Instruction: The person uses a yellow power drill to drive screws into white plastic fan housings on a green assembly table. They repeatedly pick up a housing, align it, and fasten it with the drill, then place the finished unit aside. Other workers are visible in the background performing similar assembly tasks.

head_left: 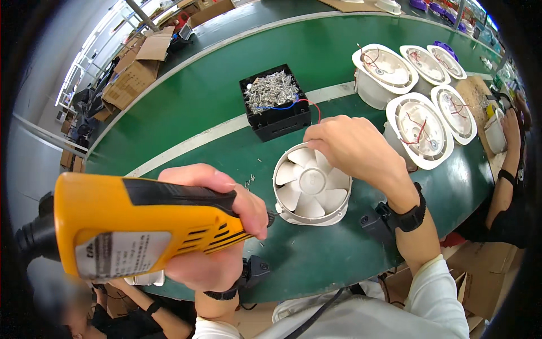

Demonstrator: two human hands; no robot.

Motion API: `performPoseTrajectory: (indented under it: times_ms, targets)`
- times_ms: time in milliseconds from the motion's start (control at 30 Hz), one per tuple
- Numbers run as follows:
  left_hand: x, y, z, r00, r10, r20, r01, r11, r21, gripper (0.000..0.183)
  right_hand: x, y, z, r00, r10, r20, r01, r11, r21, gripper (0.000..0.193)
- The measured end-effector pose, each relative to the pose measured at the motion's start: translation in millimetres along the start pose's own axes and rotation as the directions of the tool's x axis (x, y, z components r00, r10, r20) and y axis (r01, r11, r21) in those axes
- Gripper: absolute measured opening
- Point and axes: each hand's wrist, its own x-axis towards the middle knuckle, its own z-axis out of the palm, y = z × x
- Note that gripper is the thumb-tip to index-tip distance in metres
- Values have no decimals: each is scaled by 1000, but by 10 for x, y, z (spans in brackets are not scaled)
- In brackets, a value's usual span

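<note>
My left hand [220, 226] is wrapped round a yellow and black electric screwdriver [135, 220]. The driver's tip meets the lower left rim of a round white fan [312, 182], which lies face up on the green bench with its blades showing. At the fan's far edge, the fingers of my right hand [358, 148] are pinched on the rim; their tips are partly hidden. A red wire and a blue wire [282, 107] run from near those fingers over a black box [282, 125] heaped with small screws [271, 89].
Several white housings [420, 129] with red wires stand at the right of the green bench [186, 121]. Loose screws [249, 182] lie left of the fan. Co-workers' arms [502, 181] show at right and lower left. Cardboard boxes [132, 76] stand beyond the bench at the far left.
</note>
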Motion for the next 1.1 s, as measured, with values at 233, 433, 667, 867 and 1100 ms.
performPoseTrajectory:
  times_ms: [233,433,667,867,1100]
  targets:
    - [-23,-1,-72,997,-30,67,37,994,-106,88,28,-15,1,999,29,43,-30,1000,3,13]
    - [-15,-22,-42,998,-41,53,47,993,-105,88,23,-2,20,999,13,30,-13,1000,7,13]
    - [24,-44,-41,996,-83,22,85,992,-93,92,5,4,56,1000,-7,-6,7,999,41,11]
    - [44,-47,-61,999,-33,31,35,997,-62,87,-10,32,76,997,-64,-49,67,997,47,11]
    - [40,-49,-73,996,-80,32,84,990,-114,92,-4,24,58,999,-44,-22,45,998,43,10]
